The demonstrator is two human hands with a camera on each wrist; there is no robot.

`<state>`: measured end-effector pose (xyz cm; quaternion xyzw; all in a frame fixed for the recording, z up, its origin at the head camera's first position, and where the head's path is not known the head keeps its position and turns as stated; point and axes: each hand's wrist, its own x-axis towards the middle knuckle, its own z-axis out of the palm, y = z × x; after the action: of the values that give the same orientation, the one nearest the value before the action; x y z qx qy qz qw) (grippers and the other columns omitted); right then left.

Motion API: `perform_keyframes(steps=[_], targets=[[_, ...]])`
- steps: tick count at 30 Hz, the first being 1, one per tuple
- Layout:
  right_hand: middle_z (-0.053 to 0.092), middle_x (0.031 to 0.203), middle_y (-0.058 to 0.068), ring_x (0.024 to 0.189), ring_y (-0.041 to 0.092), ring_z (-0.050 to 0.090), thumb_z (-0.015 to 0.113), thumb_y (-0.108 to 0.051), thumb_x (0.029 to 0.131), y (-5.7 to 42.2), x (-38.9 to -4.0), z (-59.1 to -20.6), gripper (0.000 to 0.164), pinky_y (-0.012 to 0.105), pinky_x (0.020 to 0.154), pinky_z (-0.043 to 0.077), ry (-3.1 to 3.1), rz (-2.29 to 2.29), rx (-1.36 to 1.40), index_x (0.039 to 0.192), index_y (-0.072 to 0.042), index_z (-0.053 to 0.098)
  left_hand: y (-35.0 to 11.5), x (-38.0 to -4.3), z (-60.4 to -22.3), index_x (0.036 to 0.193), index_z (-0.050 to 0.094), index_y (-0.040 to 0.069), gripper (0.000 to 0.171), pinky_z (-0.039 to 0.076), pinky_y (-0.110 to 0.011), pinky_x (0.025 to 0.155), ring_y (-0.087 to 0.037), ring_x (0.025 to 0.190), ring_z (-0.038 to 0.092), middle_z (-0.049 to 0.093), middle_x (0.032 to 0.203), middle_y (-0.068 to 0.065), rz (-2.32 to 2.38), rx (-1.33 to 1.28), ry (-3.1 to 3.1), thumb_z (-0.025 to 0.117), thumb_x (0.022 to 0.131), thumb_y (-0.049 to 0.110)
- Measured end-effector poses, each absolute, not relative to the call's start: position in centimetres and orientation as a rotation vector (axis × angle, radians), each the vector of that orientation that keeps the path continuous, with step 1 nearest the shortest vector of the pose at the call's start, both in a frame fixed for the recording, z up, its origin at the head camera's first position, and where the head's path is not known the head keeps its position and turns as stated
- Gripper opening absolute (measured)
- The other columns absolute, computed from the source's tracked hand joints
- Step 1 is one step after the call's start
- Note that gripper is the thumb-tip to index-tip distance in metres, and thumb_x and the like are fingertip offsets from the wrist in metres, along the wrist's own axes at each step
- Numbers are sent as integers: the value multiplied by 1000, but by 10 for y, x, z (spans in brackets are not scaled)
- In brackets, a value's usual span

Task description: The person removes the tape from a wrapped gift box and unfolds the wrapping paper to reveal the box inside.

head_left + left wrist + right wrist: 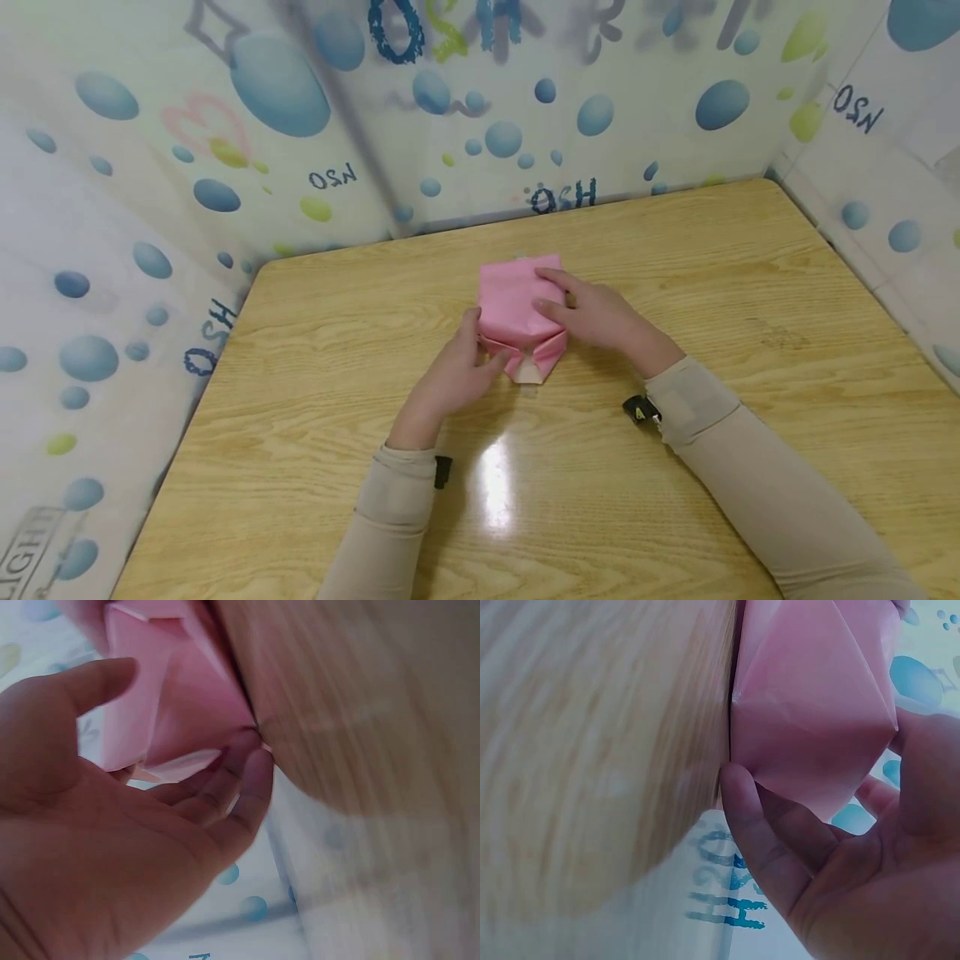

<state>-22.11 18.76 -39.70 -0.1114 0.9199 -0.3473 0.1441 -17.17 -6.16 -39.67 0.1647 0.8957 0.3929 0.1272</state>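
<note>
A box wrapped in pink paper (517, 296) lies on the wooden table. At its near end the paper is folded in from both sides, and a flap (529, 372) with a pale inner face sticks out toward me. My left hand (457, 375) holds the near left corner, its thumb by the folded end; in the left wrist view its fingertips (259, 769) meet the paper close to the tabletop. On the right side, my right hand (596, 312) grips the box, with two digits over the top. The right wrist view shows other fingers (742, 787) low against a creased pink side.
The wooden table (300, 375) extends around the box on all sides. Behind it and at both sides stand white walls (495, 100) patterned with blue and green drops. Small black pieces (641, 409) hang at both sleeve cuffs.
</note>
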Motion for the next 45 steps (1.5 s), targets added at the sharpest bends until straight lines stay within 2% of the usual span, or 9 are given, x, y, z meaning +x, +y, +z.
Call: perform_keyframes(steps=[8, 16, 20, 27, 30, 34, 37, 42, 45], targets=[[40, 170, 17, 151, 40, 46, 49, -65, 106, 192, -226, -399, 73, 64, 122, 38, 2675, -1044, -319, 169, -36, 27, -63, -174, -400, 164, 20, 14, 74, 56, -43, 91, -30, 121, 63, 58, 144, -16, 1137, 465, 2609, 64, 107, 31], [39, 171, 15, 156, 40, 40, 48, -64, 107, 191, -225, -399, 72, 63, 124, 36, 2664, -1026, -352, 170, -34, 26, -63, -175, -402, 165, 17, 10, 79, 54, -48, 101, -32, 127, 61, 57, 145, -17, 1106, 446, 2621, 65, 106, 34], [36, 173, 13, 159, 40, 37, 47, -64, 108, 188, -225, -396, 72, 63, 125, 35, 2652, -1021, -350, 170, -34, 25, -64, -175, -399, 165, 16, 8, 80, 51, -51, 108, -32, 134, 59, 54, 151, -19, 1137, 457, 2609, 65, 107, 33], [33, 174, 13, 160, 40, 33, 46, -63, 108, 186, -222, -393, 74, 63, 128, 30, 2617, -1027, -358, 171, -32, 22, -61, -174, -391, 161, 24, 6, 70, 53, -49, 104, -32, 127, 61, 57, 144, -18, 1228, 398, 2556, 64, 107, 28], [31, 175, 14, 161, 40, 31, 47, -60, 109, 185, -222, -390, 74, 63, 128, 29, 2607, -1027, -357, 171, -29, 22, -58, -174, -387, 161, 29, 2, 70, 46, -55, 115, -37, 142, 50, 48, 154, -21, 1174, 350, 2634, 63, 107, 33], [31, 175, 14, 163, 39, 28, 50, -54, 110, 184, -223, -388, 73, 62, 130, 27, 2611, -1040, -374, 171, -24, 25, -55, -172, -381, 158, 38, 0, 69, 33, -64, 126, -46, 158, 27, 33, 167, -24, 1037, 304, 2776, 61, 106, 39], [32, 174, 16, 162, 40, 30, 51, -50, 111, 183, -224, -386, 71, 61, 130, 27, 2617, -1043, -401, 170, -21, 27, -54, -173, -378, 152, 47, -2, 62, 33, -64, 126, -47, 158, 28, 35, 166, -26, 1057, 315, 2807, 59, 108, 39], [36, 171, 20, 157, 41, 38, 50, -46, 112, 183, -225, -384, 69, 62, 128, 31, 2622, -1030, -419, 170, -18, 27, -52, -176, -371, 147, 57, -6, 54, 36, -59, 126, -45, 153, 41, 49, 159, -28, 1167, 325, 2830, 55, 110, 34], [38, 170, 22, 152, 40, 45, 50, -44, 112, 183, -224, -385, 68, 62, 126, 34, 2617, -1036, -425, 170, -17, 27, -49, -176, -368, 142, 63, -2, 48, 35, -61, 126, -46, 155, 39, 47, 160, -30, 1190, 298, 2840, 55, 110, 32]])
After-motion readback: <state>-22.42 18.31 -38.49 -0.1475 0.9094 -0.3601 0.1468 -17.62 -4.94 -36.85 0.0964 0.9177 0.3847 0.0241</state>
